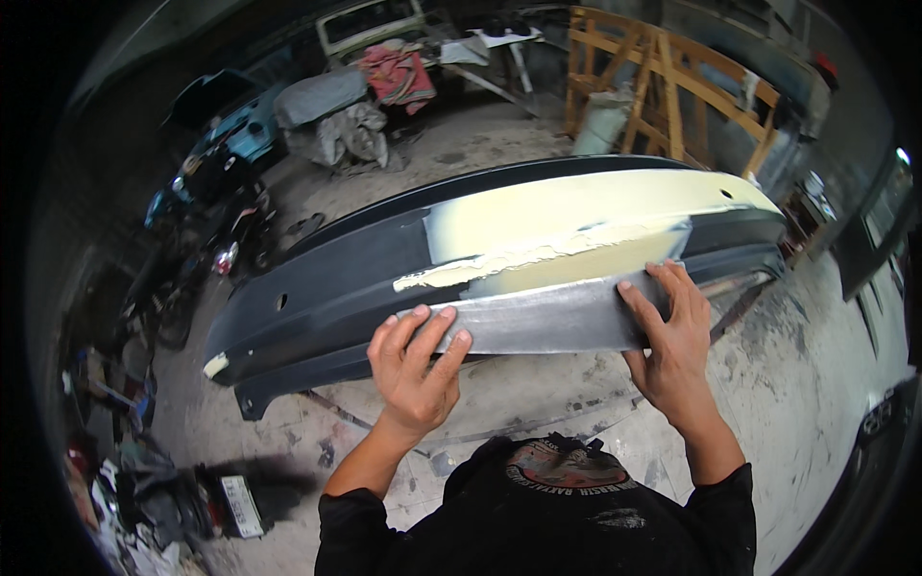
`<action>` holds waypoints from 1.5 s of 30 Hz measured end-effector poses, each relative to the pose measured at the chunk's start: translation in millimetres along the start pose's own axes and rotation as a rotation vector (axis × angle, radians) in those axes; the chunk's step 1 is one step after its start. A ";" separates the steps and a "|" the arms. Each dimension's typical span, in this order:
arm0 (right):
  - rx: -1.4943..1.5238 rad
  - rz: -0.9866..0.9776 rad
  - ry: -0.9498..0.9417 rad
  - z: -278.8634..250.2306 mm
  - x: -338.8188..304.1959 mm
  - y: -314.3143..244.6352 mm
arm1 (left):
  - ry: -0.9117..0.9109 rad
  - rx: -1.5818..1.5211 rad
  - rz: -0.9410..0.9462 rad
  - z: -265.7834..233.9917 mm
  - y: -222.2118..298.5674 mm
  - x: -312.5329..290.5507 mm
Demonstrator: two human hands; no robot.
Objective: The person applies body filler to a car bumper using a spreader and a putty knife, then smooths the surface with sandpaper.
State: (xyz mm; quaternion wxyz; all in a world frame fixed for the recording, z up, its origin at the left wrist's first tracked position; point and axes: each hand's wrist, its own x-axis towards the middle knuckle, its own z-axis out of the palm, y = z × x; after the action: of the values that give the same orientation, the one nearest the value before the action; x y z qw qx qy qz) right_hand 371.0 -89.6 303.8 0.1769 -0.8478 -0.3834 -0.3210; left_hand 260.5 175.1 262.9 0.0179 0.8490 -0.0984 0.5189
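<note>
A long black car bumper (pixel 355 259) lies across in front of me, propped above the floor. Pale cream body filler (pixel 576 209) coats its middle and right part, and a thick rough ridge of filler (pixel 519 257) runs along the lower crease. Along the near side of that patch I hold a wide grey filler spreader (pixel 547 319), a thin flat sheet with filler on its far edge. My left hand (pixel 416 370) grips its left end, fingertips on top. At its right end, my right hand (pixel 670 336) is closed on it with fingers spread over the face. Both thumbs' undersides are partly hidden.
Thin stand bars (pixel 336 411) show beneath the bumper over a stained concrete floor (pixel 538 403). Motorcycles (pixel 230 211) and clutter line the left side. Farther back are a blue vehicle (pixel 245 125), covered items (pixel 336 106) and a wooden frame (pixel 663 86). A dark panel (pixel 884 432) stands at right.
</note>
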 end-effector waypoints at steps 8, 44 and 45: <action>0.080 -0.084 0.022 16.5 -1.0 18.0 | 0.030 0.033 -0.094 9.1 7.0 -10.0; 0.115 -0.117 -0.065 30.1 22.3 22.4 | -0.032 0.073 -0.125 14.7 -10.0 -1.3; 0.116 -0.120 -0.051 26.6 25.1 23.0 | -0.025 0.080 -0.118 12.4 -10.1 3.4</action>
State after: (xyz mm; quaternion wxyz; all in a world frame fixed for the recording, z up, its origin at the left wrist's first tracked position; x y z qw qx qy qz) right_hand 412.0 -76.3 300.2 0.1965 -0.8195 -0.4557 -0.2866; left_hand 274.7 182.8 261.0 0.0133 0.8599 -0.0275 0.5096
